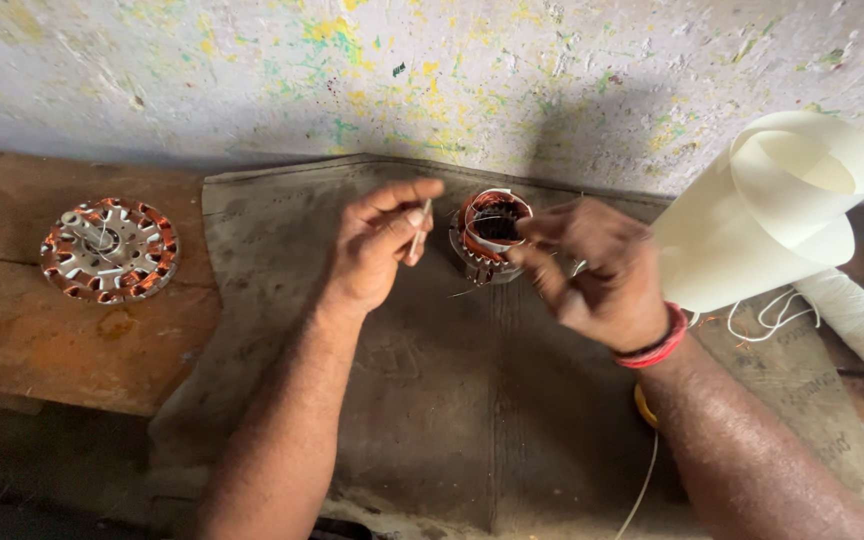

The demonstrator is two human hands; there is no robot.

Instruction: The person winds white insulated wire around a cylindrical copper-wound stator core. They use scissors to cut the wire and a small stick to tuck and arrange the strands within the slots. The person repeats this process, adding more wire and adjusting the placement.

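While hands pinch thin wire, the ribbed copper-wound stator (489, 235) rests on cloth.

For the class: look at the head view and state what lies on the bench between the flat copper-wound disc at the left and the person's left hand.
Nothing stands between the disc and the left hand: only bare wooden bench, then the edge of the grey cloth.

Stator (490, 232) between hands, on mat (432, 400)
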